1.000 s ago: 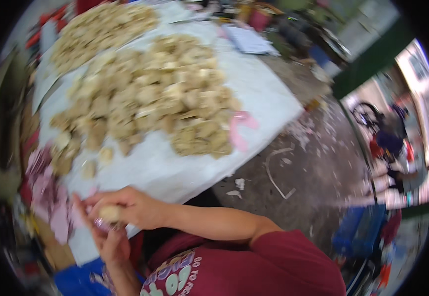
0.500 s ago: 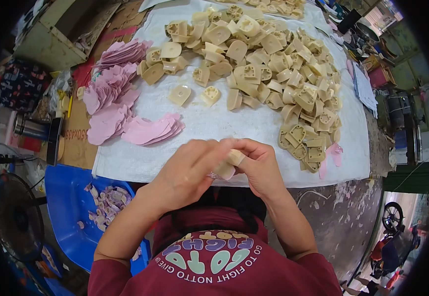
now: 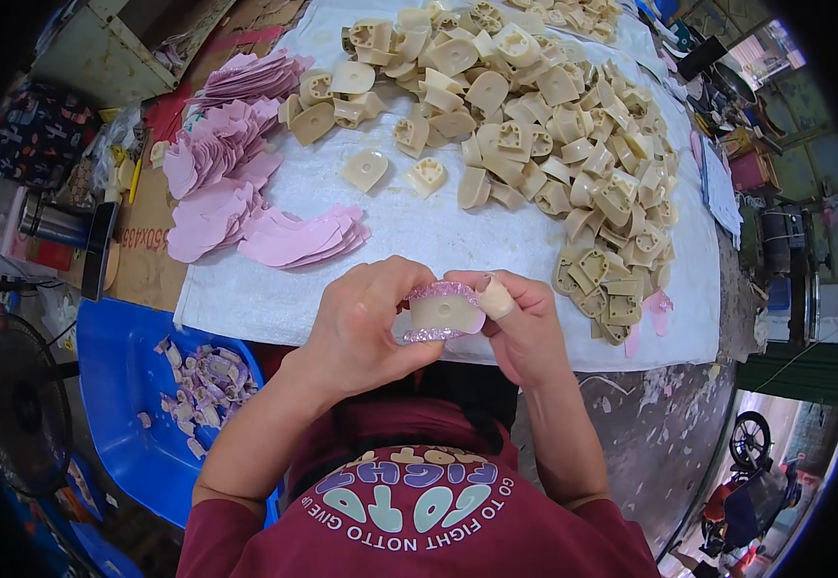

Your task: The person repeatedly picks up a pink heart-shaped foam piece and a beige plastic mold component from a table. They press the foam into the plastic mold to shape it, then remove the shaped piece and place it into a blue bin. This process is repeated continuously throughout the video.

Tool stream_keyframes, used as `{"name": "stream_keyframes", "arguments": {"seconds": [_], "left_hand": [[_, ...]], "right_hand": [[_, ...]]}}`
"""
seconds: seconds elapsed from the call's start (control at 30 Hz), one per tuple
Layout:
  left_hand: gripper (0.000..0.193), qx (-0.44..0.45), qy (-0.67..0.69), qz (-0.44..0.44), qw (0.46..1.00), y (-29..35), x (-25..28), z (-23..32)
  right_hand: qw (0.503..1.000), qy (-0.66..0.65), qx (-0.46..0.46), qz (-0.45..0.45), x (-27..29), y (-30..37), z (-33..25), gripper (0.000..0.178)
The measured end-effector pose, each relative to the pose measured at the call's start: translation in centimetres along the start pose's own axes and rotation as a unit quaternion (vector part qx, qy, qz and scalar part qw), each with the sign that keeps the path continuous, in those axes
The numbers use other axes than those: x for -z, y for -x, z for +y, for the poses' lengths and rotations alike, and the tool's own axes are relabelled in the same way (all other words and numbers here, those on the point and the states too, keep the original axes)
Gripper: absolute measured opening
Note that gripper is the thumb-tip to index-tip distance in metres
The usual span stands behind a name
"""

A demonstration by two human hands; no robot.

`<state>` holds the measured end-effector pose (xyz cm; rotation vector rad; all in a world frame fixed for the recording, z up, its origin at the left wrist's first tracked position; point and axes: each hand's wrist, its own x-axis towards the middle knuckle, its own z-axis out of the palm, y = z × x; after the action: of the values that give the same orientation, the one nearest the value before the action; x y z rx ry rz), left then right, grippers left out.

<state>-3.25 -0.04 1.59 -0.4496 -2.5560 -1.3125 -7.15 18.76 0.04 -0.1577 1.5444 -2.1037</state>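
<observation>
Above the table's near edge, both hands hold a beige plastic shoe heel (image 3: 433, 313) with a pink glittery cover (image 3: 440, 289) wrapped along its two sides. A pale pink flap of the cover sticks out at the right end. My left hand (image 3: 351, 323) grips the heel with thumb below and fingers above. My right hand (image 3: 532, 337) pinches the right end; its thumb wears a tan wrap (image 3: 498, 299). Past the hands lie two single heels, one flat-topped (image 3: 365, 170) and one with its hollow side up (image 3: 427, 177). Fanned pink cut pieces (image 3: 303, 237) lie to the left.
A large pile of bare beige heels (image 3: 544, 125) covers the back and right of the white cloth (image 3: 265, 303). A blue tub (image 3: 120, 385) at lower left holds pink-covered heels (image 3: 202, 385). A black fan (image 3: 28, 395) stands beyond the tub. Pink scraps (image 3: 658, 308) lie at right.
The heel has been turned so that its broad beige face and both glittery sides show. My left fingers have spread around it, and my right hand has shifted slightly right.
</observation>
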Motion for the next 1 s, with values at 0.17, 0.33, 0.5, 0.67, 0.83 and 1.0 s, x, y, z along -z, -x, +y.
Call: {"name": "stream_keyframes", "arguments": {"seconds": [0.17, 0.33, 0.5, 0.67, 0.83, 1.0], "left_hand": [[0.040, 0.053, -0.033, 0.081, 0.995, 0.4, -2.1, 0.1], [0.040, 0.093, 0.028, 0.133, 0.986, 0.7, -2.3, -0.2], [0.038, 0.120, -0.025, 0.164, 0.979, 0.5, -3.3, -0.4], [0.038, 0.156, 0.039, 0.176, 0.971, 0.3, -3.0, -0.9], [0.038, 0.187, -0.005, 0.153, 0.970, 0.3, -3.2, -1.1], [0.038, 0.167, -0.011, 0.157, 0.973, 0.7, -3.3, -2.0]], "right_hand": [[0.994, 0.078, 0.066, 0.043, -1.6, -0.9, -0.1, 0.027], [0.987, -0.156, -0.023, 0.041, -2.8, -0.9, -0.1, 0.028], [0.999, -0.024, 0.018, 0.036, -2.5, -2.3, 1.7, 0.030], [0.994, -0.100, -0.010, 0.045, -3.3, -2.1, 0.8, 0.030], [0.993, 0.101, 0.028, 0.056, -3.0, -2.6, 2.6, 0.032], [0.977, 0.196, 0.069, 0.045, -3.6, -1.9, 2.1, 0.031]]}}
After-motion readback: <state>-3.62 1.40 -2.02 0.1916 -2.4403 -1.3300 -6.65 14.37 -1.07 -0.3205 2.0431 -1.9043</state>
